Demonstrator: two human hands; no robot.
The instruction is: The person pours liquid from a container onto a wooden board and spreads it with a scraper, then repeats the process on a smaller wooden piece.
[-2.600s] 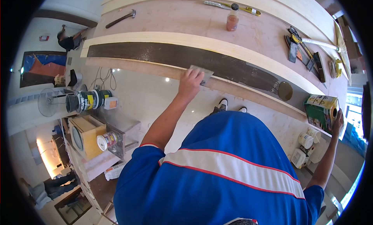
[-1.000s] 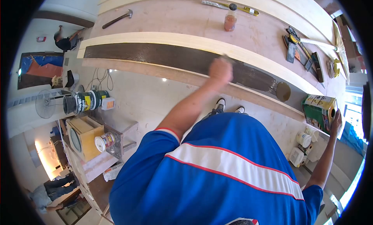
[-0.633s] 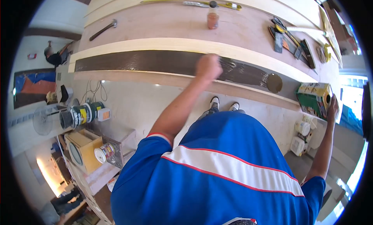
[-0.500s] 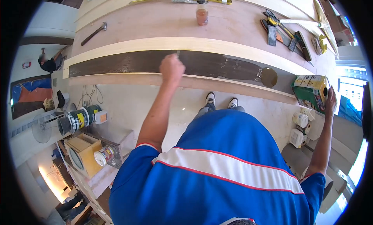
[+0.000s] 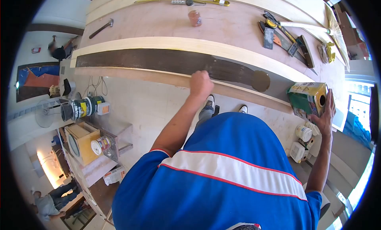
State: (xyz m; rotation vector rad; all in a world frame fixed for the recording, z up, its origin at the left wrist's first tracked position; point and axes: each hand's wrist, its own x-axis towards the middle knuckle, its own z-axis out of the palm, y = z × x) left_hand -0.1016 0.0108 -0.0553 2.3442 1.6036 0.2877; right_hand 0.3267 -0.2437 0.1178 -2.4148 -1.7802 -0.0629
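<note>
A long dark strip [image 5: 158, 60] runs across a pale wooden board in front of me, its surface partly wet. My left hand [image 5: 201, 85] is closed in a fist at the strip's near edge. Something thin and grey sticks out past its fingers onto the strip, too small to make out. A brown puddle of liquid glue [image 5: 261, 81] lies on the strip to the right. At the strip's right end, a green and yellow rectangular tin can [image 5: 307, 98] stands tilted. My right hand [image 5: 325, 115] grips its right side, thumb and fingers apart around it.
Beyond the strip lie a hammer [image 5: 101, 28], a bottle of reddish liquid [image 5: 195, 18], and a handsaw [image 5: 282, 42] among other tools. Black buckets [image 5: 81, 109] and a wooden box [image 5: 82, 142] stand at left. White containers [image 5: 303, 133] sit below the can. Two people are at far left.
My left hand has moved right and nearer to me along the strip. My right hand still holds the can, its fingers now lower around the side. The whole view has shifted slightly.
</note>
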